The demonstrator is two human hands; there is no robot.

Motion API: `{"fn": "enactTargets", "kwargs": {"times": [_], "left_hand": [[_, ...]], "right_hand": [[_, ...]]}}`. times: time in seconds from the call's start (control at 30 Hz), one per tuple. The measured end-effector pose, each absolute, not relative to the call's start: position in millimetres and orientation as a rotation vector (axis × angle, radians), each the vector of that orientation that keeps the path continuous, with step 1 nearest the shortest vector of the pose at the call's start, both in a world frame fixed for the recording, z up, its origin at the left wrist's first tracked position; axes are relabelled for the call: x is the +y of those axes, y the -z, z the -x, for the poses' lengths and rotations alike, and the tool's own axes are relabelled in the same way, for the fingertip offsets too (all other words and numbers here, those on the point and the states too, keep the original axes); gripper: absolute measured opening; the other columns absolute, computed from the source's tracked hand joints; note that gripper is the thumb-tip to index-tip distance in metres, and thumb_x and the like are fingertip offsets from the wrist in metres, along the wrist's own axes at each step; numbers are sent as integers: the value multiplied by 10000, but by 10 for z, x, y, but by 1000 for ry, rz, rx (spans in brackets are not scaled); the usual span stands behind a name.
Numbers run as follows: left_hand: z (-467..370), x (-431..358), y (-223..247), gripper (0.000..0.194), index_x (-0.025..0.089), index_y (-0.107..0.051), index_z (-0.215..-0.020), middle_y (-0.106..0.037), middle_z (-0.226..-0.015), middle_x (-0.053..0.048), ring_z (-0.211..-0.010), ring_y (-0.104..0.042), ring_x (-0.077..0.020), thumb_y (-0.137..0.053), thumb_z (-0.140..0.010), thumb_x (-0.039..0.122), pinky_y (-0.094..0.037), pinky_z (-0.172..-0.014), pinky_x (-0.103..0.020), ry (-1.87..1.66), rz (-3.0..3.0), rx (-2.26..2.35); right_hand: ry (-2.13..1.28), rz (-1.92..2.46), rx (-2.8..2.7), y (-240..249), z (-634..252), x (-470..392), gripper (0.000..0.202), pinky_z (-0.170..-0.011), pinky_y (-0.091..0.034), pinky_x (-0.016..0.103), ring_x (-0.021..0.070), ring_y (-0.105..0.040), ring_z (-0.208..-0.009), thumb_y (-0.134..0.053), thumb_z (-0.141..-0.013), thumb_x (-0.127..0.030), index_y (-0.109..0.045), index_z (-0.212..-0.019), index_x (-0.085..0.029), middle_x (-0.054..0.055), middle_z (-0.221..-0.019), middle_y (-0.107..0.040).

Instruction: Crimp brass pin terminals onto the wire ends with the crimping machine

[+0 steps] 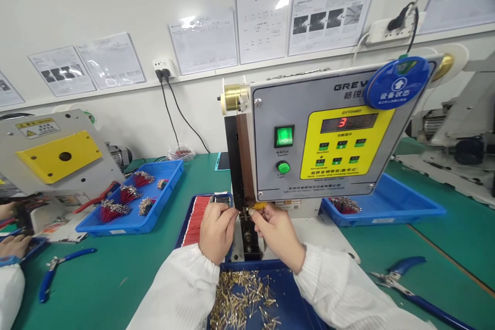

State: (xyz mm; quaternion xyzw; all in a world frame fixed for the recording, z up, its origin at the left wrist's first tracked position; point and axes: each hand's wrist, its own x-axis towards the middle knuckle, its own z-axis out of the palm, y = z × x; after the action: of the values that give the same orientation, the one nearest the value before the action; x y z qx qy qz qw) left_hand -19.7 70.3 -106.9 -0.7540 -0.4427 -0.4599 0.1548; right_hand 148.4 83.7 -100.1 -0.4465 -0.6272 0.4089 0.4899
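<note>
1. nearest you, a dark blue tray (pixel 296 296) holds loose gold-coloured metal pins (pixel 242 296), heaped mostly on its left.
2. to your right, blue-handled nippers (pixel 400 286) lie on the green tabletop (pixel 436 247).
3. your left hand (pixel 218 229) is closed in a pinch at the crimping station (pixel 248 224); you cannot tell what it grips.
4. your right hand (pixel 279 234) is closed opposite, thumb tip by the station, a yellow piece (pixel 260 205) at its fingers; its grip is too small to read.
5. just beyond your left hand, red wires (pixel 196 219) lie lined up in a tray.
6. the copper strip crimping machine (pixel 286 113) stands directly ahead, its display (pixel 349 122) showing 3.
7. behind, document sheets (pixel 263 10) hang on the wall.
</note>
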Motion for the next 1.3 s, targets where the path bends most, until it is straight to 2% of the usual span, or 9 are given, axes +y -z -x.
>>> {"fn": "enactTargets", "kwargs": {"times": [0.17,0.33,0.43,0.53,0.6,0.73,0.97,1.17,1.3], "left_hand": [[217,707,1084,126,177,-572,-983,-566,-935,-58,-887,-551,-164,-459,-937,147,-466,-778,-291,1436,2247,-1291],[268,786,1148,107,179,-547,-919,-566,-874,-34,-831,-560,-147,-445,-949,195,-448,-752,-262,1520,2251,-1402],[282,821,1197,123,185,-556,-898,-581,-845,-20,-803,-569,-141,-453,-948,229,-442,-724,-245,1547,2238,-1475],[280,828,1227,129,189,-570,-892,-597,-829,-10,-770,-577,-131,-465,-942,244,-443,-699,-231,1557,2238,-1518],[273,825,1234,126,191,-578,-894,-605,-826,-6,-760,-581,-126,-472,-937,243,-444,-692,-224,1555,2239,-1519],[260,820,1229,115,190,-582,-892,-609,-812,0,-747,-584,-118,-482,-931,230,-443,-686,-211,1541,2239,-1495],[266,825,1223,103,191,-586,-888,-616,-798,5,-736,-591,-115,-497,-925,226,-448,-688,-201,1521,2235,-1483],[264,825,1232,103,189,-593,-888,-617,-793,3,-730,-594,-117,-502,-920,227,-454,-686,-203,1525,2232,-1459],[263,817,1229,99,192,-594,-882,-617,-787,6,-731,-594,-116,-508,-916,228,-454,-688,-203,1529,2225,-1475]], "right_hand": [[-980,1106,-1531,965,-1482,849,254,-424,-416,242,141,-527,-431,-498,-861,-409,-466,-697,-217,-18,-530,-553],[-1119,1187,-1539,893,-1818,902,192,-355,-364,216,116,-463,-374,-453,-849,-356,-483,-740,-202,-15,-565,-563],[-1094,1258,-1553,899,-2144,908,131,-378,-392,223,140,-529,-458,-463,-817,-327,-478,-781,-202,11,-666,-608],[-984,1386,-1694,943,-2371,905,140,-405,-389,242,158,-528,-463,-478,-817,-326,-512,-789,-193,6,-617,-590],[-840,1446,-1819,983,-2426,910,155,-476,-422,267,180,-559,-508,-489,-828,-320,-552,-782,-187,17,-612,-599],[-567,1429,-1974,1065,-2397,936,128,-674,-465,301,236,-637,-768,-524,-818,-274,-616,-792,-189,65,-795,-671],[-380,1458,-2019,1120,-2382,952,139,-694,-453,291,219,-635,-776,-507,-842,-213,-636,-804,-178,61,-827,-664],[-310,1510,-2040,1134,-2335,936,175,-679,-450,283,216,-633,-759,-557,-867,-307,-652,-799,-176,64,-835,-661],[-331,1566,-2029,1175,-2269,951,124,-640,-430,272,202,-625,-709,-587,-833,-241,-632,-737,-176,52,-791,-662]]}}
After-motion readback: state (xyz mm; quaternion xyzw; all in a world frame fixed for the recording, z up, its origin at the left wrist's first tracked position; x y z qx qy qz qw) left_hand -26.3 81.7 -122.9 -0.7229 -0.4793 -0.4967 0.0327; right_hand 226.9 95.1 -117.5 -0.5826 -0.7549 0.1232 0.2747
